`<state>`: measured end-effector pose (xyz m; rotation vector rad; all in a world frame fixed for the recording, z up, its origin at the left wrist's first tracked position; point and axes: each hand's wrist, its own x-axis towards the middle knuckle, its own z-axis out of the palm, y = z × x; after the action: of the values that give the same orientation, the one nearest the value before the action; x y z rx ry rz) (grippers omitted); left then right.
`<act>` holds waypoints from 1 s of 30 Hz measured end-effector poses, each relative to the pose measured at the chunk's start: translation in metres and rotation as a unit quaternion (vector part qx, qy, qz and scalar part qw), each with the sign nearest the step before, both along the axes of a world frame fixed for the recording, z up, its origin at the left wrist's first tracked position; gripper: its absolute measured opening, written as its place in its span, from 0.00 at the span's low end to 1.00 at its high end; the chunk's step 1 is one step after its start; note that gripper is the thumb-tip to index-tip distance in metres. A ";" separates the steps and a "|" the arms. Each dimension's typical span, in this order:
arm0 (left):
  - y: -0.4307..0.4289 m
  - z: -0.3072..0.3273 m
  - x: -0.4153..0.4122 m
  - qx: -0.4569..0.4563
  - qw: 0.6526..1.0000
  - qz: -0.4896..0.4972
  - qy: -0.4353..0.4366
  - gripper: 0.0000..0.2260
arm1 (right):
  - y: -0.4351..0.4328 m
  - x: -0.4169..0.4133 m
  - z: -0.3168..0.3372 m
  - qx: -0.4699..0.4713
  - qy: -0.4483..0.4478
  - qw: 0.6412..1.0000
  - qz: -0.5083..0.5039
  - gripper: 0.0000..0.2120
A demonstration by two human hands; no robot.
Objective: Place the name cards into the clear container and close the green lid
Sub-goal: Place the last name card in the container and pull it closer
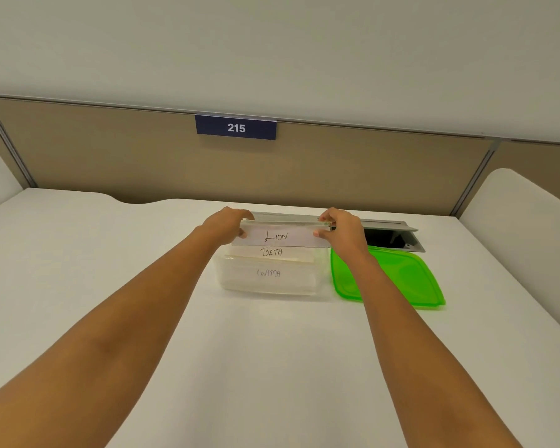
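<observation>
A beige partition (110,150) with a blue plate reading 215 (236,127) backs the white desk (272,367) I am working over; a cable hatch (392,236) stands open at the desk's far edge.

The clear container (269,276) sits toward the far edge, about the middle of the desk's width, its long side running left to right. The green lid (392,278) lies flat on the desk just beside its right wall, not yet fitted.

Inside the container a card marked BETA (272,252) stands behind one marked GAMA (269,273), both facing me.

I hold the LION name card (280,236) over the container's far side, long axis left to right, its lettered face upright and turned toward me. My left hand (227,226) pinches its left end and my right hand (343,231) pinches its right end, thumbs in front and fingers behind.

To seat it well, I judge I should keep the card level and parallel to the two cards already in, lower both ends together into the gap behind BETA, and let go only once its lower edge rests on the bottom. A tilted end could catch the rim or knock BETA forward.
</observation>
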<state>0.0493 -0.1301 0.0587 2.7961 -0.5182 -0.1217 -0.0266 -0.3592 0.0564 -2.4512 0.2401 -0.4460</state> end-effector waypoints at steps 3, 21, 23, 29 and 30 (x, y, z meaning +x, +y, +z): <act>0.002 -0.007 0.005 0.019 1.000 0.001 0.001 0.20 | 0.004 0.007 -0.004 -0.031 0.021 0.999 0.010 0.14; 0.000 -0.046 0.032 0.125 0.992 0.011 -0.008 0.19 | 0.016 0.041 -0.023 -0.240 0.127 0.962 0.025 0.14; -0.001 -0.047 0.035 0.139 0.990 0.005 -0.006 0.19 | 0.017 0.044 -0.026 -0.281 0.128 0.951 0.026 0.16; -0.005 -0.053 0.040 0.165 0.986 -0.009 0.001 0.18 | 0.017 0.054 -0.038 -0.383 0.132 0.913 0.043 0.15; -0.006 -0.054 0.041 0.171 0.985 -0.011 0.003 0.18 | 0.017 0.055 -0.039 -0.399 0.135 0.906 0.045 0.15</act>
<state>0.0903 -0.1360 0.0045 3.1208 -0.5741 -0.2462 0.0287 -0.3420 0.0176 -3.3208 0.0509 -0.1667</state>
